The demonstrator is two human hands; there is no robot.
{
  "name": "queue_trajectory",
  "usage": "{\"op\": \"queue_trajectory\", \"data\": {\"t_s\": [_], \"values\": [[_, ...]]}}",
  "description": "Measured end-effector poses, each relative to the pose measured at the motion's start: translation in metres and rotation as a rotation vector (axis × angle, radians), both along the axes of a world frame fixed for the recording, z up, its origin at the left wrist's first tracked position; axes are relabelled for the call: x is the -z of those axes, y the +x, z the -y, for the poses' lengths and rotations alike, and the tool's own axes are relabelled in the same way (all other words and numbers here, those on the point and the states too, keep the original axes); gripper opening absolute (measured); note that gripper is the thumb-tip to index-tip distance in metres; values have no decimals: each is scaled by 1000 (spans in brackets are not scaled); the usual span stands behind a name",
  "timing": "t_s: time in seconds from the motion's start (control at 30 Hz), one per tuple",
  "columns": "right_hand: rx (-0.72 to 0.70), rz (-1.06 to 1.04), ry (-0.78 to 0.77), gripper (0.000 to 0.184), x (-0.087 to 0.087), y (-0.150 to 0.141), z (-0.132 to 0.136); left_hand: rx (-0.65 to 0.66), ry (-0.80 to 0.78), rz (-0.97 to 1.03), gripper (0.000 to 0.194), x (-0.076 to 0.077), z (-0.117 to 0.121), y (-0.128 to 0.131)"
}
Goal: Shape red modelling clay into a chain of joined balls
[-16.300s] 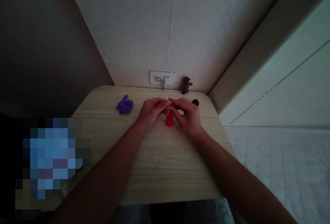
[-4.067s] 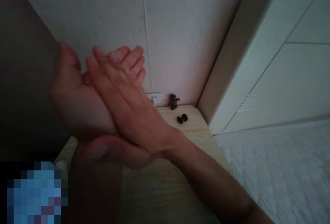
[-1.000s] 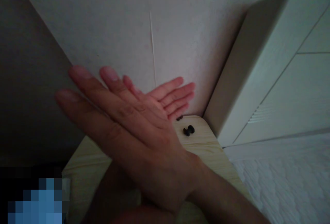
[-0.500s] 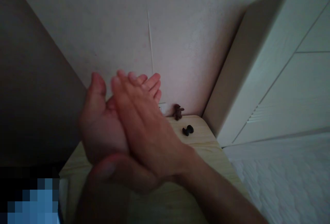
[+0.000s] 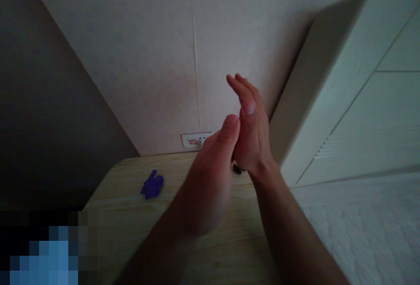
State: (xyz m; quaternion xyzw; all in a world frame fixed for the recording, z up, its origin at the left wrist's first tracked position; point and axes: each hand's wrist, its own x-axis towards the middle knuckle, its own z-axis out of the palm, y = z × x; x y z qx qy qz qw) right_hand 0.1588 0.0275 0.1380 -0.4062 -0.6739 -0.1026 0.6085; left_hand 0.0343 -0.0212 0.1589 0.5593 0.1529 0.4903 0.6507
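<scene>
Pressing the bare left hand (image 5: 211,169) against the bare right hand (image 5: 256,132), thumb side up, with both held above the furniture and to the right of the white rectangular wall socket plate (image 5: 193,140). Holding the right fingers upright and slightly bent, and raising the left thumb beside the right palm; cannot tell of anything grasped or squeezed between the palms (hidden from the head camera). Covering the right end of the socket plate with the left hand. Below and to the right of the socket plate, showing a small black rounded piece (image 5: 236,169) on the pale wood-grain tabletop (image 5: 114,197), partly hidden behind the hands. Below and to the left of the socket plate, showing a purple, lumpy, soft-looking figure (image 5: 152,185), well apart from both hands. At the socket plate itself, showing a white plug (image 5: 200,144) and, running up the wall above, a thin pale vertical strip (image 5: 196,66). Far to the right of the socket plate, showing a pale panelled cabinet (image 5: 370,114), and lower down on that side, white quilted bedding (image 5: 361,228). Far below left of the socket plate, showing only a blue pixelated patch (image 5: 59,254), too obscured to identify.
</scene>
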Motion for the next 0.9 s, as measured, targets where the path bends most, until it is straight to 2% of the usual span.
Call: {"op": "queue_trajectory", "data": {"t_s": [0.13, 0.3, 0.37, 0.43, 0.53, 0.63, 0.73, 0.83, 0.9], "values": [[0, -139, 54, 54, 8, 6, -9, 15, 36, -106, 28, -1, -7, -10], [4, -253, 114, 45, 5, 5, -3, -132, 95, -129, 30, 0, -10, -9], [-96, -296, 88, 40, 1, 1, 3, -174, 43, -61, 32, 0, -14, -9], [-259, -296, 44, 34, -5, -3, 9, -176, 2, 29, 29, 1, -19, -11], [-402, -170, -16, 28, -12, -8, 18, -177, -3, 110, 24, 0, -27, -18], [-427, -61, -36, 30, -14, -9, 20, -238, 7, 112, 27, -2, -29, -24], [-433, -57, -23, 28, -13, -10, 20, -249, 9, 66, 34, -5, -28, -26], [-394, -138, 15, 17, -14, -14, 21, -246, 9, 12, 41, -5, -29, -26], [-356, -259, 66, 11, -14, -16, 21, -306, 15, -1, 44, -4, -31, -26]]}}
